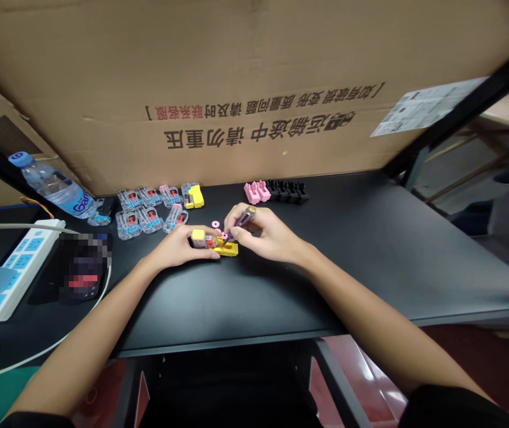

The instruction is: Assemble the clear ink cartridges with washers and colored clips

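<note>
Near the middle of the black table, my left hand (182,246) grips a small clear-and-yellow plastic device (205,240), its thumb and fingers on either side. A flat yellow part (227,249) lies at the device's right end. My right hand (265,235) is closed round a dark pen-like tool (243,219), tilted with its tip down at the yellow part. Small pink rings (215,224) lie just behind the device. The exact contact of the tip is too small to tell.
Several clear devices (149,219) stand at the back left, one with yellow (196,196). Pink parts (256,191) and black parts (288,191) line the back. A water bottle (58,187), a power strip (18,267), a phone (84,267) and a white cable (106,279) are left. Cardboard (236,71) rises behind.
</note>
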`<state>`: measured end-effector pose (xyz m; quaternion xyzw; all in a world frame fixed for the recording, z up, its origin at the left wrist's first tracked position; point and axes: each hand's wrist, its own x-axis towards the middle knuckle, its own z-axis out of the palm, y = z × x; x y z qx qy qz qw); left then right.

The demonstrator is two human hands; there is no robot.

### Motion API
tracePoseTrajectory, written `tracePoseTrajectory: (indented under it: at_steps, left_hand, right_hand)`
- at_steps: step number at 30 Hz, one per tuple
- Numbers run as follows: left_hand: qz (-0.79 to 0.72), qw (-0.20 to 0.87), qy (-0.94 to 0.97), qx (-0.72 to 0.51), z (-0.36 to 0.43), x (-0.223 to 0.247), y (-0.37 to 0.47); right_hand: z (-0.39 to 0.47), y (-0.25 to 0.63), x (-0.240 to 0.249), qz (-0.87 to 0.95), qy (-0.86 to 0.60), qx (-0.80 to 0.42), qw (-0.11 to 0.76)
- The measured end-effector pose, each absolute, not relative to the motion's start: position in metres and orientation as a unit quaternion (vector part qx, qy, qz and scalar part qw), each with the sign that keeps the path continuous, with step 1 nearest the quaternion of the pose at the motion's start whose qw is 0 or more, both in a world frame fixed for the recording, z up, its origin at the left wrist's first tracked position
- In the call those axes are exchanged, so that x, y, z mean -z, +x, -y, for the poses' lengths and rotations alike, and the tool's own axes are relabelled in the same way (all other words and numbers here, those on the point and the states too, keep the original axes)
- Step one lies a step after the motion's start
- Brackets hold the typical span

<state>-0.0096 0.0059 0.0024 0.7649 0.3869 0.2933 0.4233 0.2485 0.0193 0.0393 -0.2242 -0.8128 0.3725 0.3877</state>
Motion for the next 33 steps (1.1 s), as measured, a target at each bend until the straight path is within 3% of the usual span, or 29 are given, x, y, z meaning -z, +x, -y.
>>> tracePoseTrajectory:
  at_steps: [9,15,20,24,33]
  left_hand:
    - [-0.383,0.434,0.764,-0.286,-0.006,-0.003,-0.01]
    - [-0.384,0.395,0.78,-0.295,-0.005,-0.008,-0.011]
    - [-0.369,0.191,0.828,-0.376,-0.007,-0.013,-0.019]
    - [-0.328,0.039,0.876,-0.351,-0.012,-0.005,-0.024]
    - [-0.348,0.009,0.894,-0.281,-0.012,0.0,-0.024]
  right_hand:
    - [-0.02,0.252,-0.044,0.848,-0.203,-0.347,0.346]
    - [-0.02,0.246,-0.038,0.832,-0.191,-0.308,0.421]
    - [-0.021,0.244,-0.035,0.745,-0.263,-0.3,0.535]
    - [-0.024,0.245,-0.033,0.736,-0.28,-0.299,0.538]
    - [-0.026,0.244,-0.029,0.761,-0.265,-0.312,0.503]
